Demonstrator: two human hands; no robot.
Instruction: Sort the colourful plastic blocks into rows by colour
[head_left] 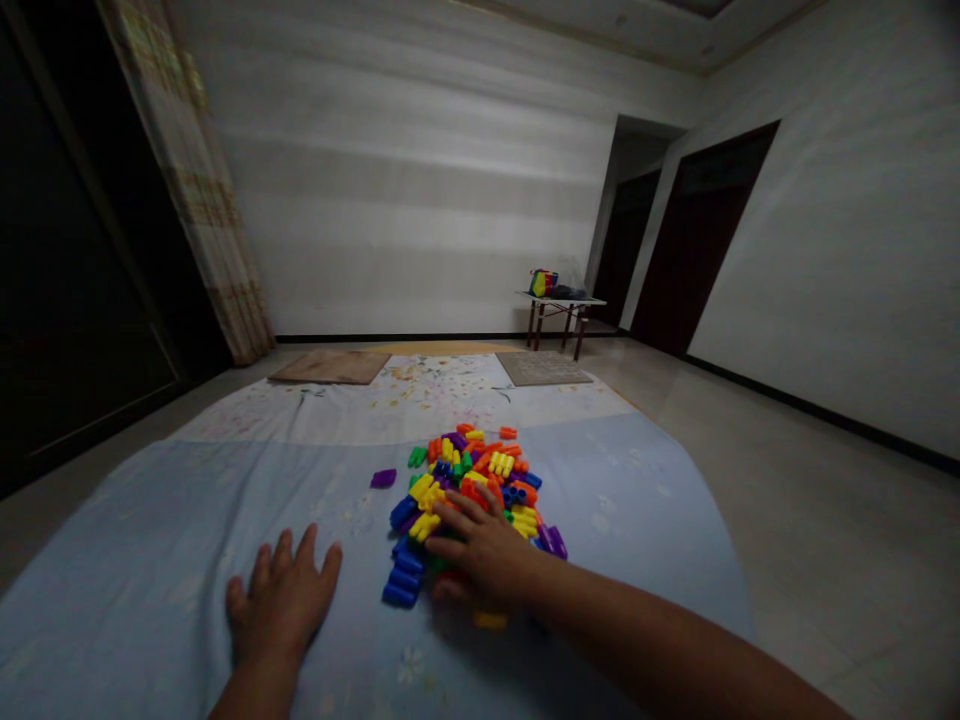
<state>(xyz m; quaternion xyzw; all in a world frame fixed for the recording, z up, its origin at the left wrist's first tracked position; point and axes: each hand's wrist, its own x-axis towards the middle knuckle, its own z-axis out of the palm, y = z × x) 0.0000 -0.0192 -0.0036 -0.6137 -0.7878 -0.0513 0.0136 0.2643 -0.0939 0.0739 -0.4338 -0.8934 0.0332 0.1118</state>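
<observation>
Pile of coloured plastic pieces [501, 463], red, orange, yellow, green, blue and purple, lies heaped on the pale blue cloth [637, 510] in front of you, right of your left hand [279, 600]. Your right hand [491, 553] reaches over its near side, palm down, fingers somewhat apart on the upper pieces; the thumb is in shadow, and I cannot tell whether it presses or pinches anything. Your left hand lies palm down on the cloth, fingers spread, well apart from the pile and holding nothing visible. At the margins: a purple piece [383, 479] sits by itself off the left side, blue pieces [402, 585] form the near left corner, and a yellow piece [490, 621] lies near your right wrist. Risks, as judged: the heap is loose, so a push from the right palm could slide upper pieces outward; the yellow piece, low and shaded, could be swept by your forearm; the cloth shows folds near your left hand, and a drag there could shift the heap. Further out: a brown board [334, 367] and a grey board [543, 369] at the far edge, then a small table [596, 301] bearing a multicoloured item [543, 283] near the wall [420, 230].
</observation>
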